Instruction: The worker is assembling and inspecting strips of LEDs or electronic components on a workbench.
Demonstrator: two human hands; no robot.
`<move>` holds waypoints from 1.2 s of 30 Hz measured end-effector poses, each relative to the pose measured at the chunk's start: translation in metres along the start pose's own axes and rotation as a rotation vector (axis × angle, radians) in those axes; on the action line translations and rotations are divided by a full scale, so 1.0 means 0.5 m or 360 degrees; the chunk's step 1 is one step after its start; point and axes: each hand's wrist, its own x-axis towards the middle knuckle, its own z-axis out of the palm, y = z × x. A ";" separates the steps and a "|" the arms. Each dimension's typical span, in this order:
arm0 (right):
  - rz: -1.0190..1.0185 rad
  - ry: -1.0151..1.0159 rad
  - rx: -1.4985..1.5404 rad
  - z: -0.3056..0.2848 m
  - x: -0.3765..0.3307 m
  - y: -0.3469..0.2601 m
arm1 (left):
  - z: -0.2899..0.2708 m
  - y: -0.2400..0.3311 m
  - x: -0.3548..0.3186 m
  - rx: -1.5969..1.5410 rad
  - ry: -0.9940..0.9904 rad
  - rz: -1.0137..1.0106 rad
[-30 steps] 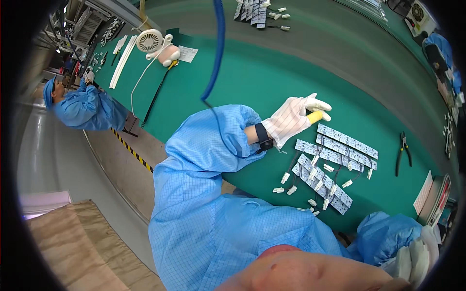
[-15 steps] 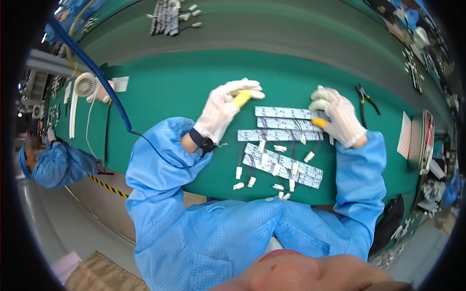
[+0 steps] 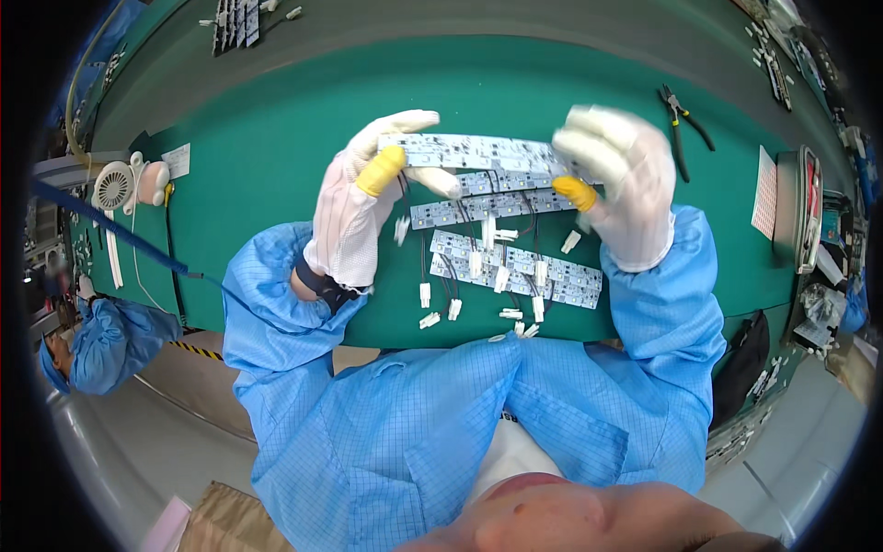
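Observation:
A long white LED circuit board strip is lifted above the green mat, tilted slightly down to the right. My left hand, in a white glove with a yellow thumb cover, pinches its left end. My right hand, gloved the same way and blurred at the fingers, closes around its right end. Below lie another two strips, a middle board and a lower board, side by side. Closer to me, a slanted pair of boards lies on the mat. Dark wires with white connectors trail from the boards.
Black-and-yellow cutting pliers lie right of my right hand. A small white fan stands at far left, near a blue coiled hose. More strips rest beyond the mat. A co-worker sits at left.
Both hands have closed on the farthest strip and raised it off the mat. My left hand came to its left end from empty. The whole view has shifted slightly.

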 end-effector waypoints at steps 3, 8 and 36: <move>0.0298 0.0038 0.0410 0.012 -0.008 0.044 | -0.014 -0.026 0.007 0.0061 0.0030 0.0343; 0.1343 -0.0264 0.1871 -0.028 -0.013 0.022 | 0.001 -0.014 -0.008 0.0102 0.0048 0.0235; 0.1171 -0.0028 0.2037 -0.030 -0.045 0.054 | -0.040 -0.013 -0.020 0.0729 0.0135 0.0699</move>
